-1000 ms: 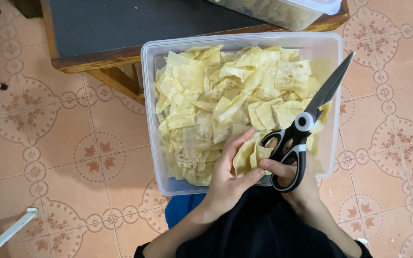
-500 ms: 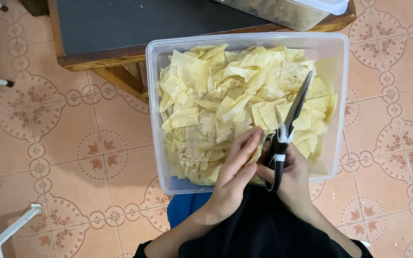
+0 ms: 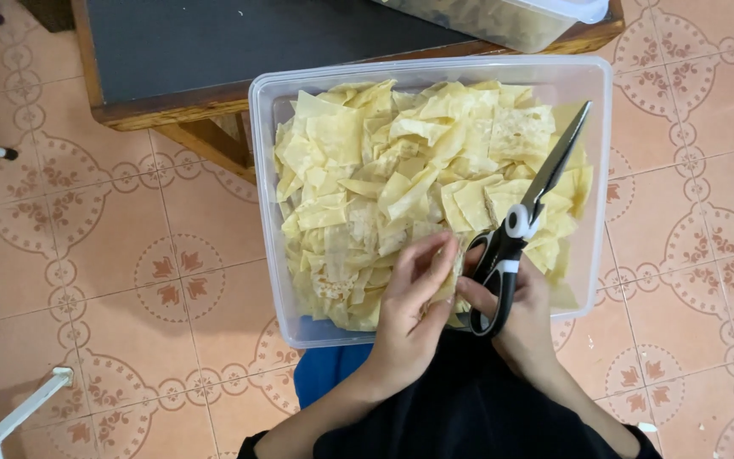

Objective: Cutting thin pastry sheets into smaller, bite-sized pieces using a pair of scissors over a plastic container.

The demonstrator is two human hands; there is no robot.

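scissors [image 3: 524, 229]: 1 | tubs [image 3: 435, 72]: 2 | yellow sheets [image 3: 367, 187]: maybe dozens

No labels, signs or screens. Clear rectangular plastic tub [image 3: 272, 170] under both hands. Second clear lidded tub [image 3: 503, 17] beyond them.

Pale yellow, crinkly dough sheet pieces [image 3: 384, 178] fill a clear see-through plastic tub [image 3: 263, 212]. The scissors [image 3: 516, 234] have black handles with white trim and dark blades. The floor tiles [image 3: 87, 246] are salmon-pink with brown floral medallions, and the wooden counter [image 3: 239, 42] has a dark grey top.
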